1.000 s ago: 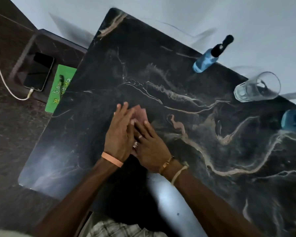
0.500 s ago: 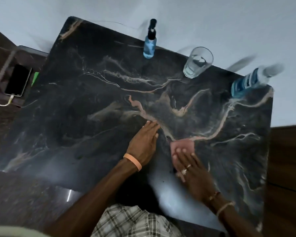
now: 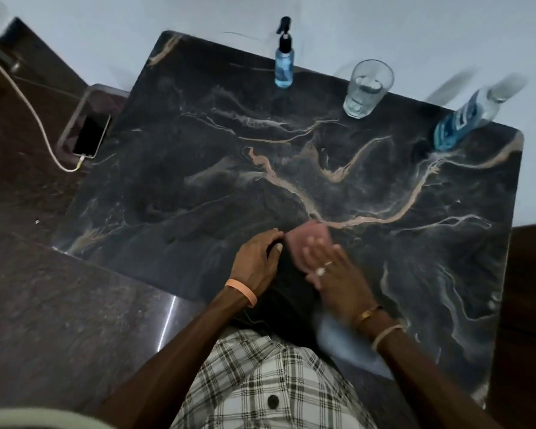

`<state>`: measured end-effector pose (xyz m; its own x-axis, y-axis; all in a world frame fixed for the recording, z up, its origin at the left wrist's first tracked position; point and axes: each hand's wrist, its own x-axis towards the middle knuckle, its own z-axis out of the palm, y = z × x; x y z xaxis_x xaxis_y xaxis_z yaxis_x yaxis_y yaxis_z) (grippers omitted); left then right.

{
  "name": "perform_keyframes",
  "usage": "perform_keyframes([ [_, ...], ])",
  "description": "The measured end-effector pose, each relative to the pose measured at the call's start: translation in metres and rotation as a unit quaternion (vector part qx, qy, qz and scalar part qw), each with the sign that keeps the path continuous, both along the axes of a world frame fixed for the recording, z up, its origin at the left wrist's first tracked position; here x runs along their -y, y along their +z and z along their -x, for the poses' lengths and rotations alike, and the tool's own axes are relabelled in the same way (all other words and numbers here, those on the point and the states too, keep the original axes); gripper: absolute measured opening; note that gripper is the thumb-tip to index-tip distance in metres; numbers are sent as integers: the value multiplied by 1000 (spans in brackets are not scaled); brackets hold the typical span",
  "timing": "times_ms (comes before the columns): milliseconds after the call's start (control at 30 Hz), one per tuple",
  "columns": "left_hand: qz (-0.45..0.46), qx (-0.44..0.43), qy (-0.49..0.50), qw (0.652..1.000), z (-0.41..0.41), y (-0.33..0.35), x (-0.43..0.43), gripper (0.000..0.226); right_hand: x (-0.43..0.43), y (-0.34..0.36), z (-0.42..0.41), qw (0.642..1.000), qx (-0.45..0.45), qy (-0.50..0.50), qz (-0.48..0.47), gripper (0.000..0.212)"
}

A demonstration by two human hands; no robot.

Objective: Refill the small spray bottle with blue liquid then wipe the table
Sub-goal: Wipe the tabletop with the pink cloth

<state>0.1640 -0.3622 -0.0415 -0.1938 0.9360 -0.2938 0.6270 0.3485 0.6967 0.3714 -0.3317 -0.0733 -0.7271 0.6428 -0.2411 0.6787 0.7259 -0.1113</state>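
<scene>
While the R hand [image 3: 331,274] lies palm-down on the pink cloth [image 3: 310,238], its fingers are straight & slightly spread, pressing the cloth flat onto the table [image 3: 198,181]; nothing is pinched or curled round. Hand is motion-blurred, so finer detail of the fingertips can't be told. Ring on one finger, gold bangle & pale band at the wrist. Cloth sits near the front-middle of the black marble top, its far edge just by a tan vein; its near part is hidden under the R hand's fingers.

L hand [image 3: 256,261] rests palm-down on the table just left of the cloth, fingers loosely bent, holding nothing. Its fingertips & thumb reach close to the cloth's left edge, but whether they touch it can't be told. Orange wristband on that wrist.

Small spray bottle [image 3: 284,68], w/ black pump top & blue liquid inside, stands upright at the table's far edge, left of centre, well apart from both hands. Clear glass [image 3: 368,89] stands to its right, also at the far edge. Big bottle [image 3: 463,119] w/ blue liquid in its lower part stands at the far right corner, blurred.

Off the table to the left, a phone [image 3: 92,134] lies screen-up on a lower surface w/ a white cable [image 3: 28,109] plugged in. Checked shirt [image 3: 260,382] shows at the bottom.
</scene>
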Motion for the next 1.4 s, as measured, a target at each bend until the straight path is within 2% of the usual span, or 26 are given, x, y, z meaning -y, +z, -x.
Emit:
perform_keyframes([
  [100, -11, 6, 45, 999, 16, 1, 15, 31, -21, 7, -31, 990, 36, -136, -4, 57],
  [167, -21, 18, 80, 996, 27, 1, 24, 29, -10, 5, -3, 989, 53, -137, -8, 61],
  [333, -17, 15, 147, 989, 59, 0, 41, 26, 45, -13, 87, 997, -5, 64, 32, 70],
  [567, 6, 34, 280, 959, 117, -5, 49, 23, 27, -11, 211, 996, 12, 66, 53, 66],
  [733, 22, 50, 291, 955, 155, -13, 50, 21, 52, -9, 179, 978, 25, 173, 113, 72],
  [800, 32, 62, 276, 959, 170, -16, 52, 20, 50, -12, 195, 975, 13, 184, 120, 72],
  [900, 21, 13, 291, 956, 205, -17, 51, 20, 40, -11, 281, 960, 12, 261, 97, 66],
  [1000, 14, -50, 373, 927, 269, -15, 38, 23, 19, -16, 382, 943, 48, 329, 35, 65],
  [1100, -18, -34, 390, 920, 313, -8, 18, 25, -2, -23, 437, 956, 52, 289, -14, 68],
  [1167, -9, -34, 365, 930, 315, -8, 5, 25, -4, -20, 429, 965, 25, 260, 7, 69],
  [1233, 15, -39, 317, 947, 295, -11, 4, 24, 5, -19, 382, 973, -10, 226, 40, 69],
  [1300, 26, -18, 228, 973, 261, -14, 4, 24, -4, -21, 315, 985, -22, 165, 42, 69],
  [1400, -11, 35, 132, 991, 213, -15, -2, 23, -73, -18, 231, 999, 37, 19, 14, 69],
])
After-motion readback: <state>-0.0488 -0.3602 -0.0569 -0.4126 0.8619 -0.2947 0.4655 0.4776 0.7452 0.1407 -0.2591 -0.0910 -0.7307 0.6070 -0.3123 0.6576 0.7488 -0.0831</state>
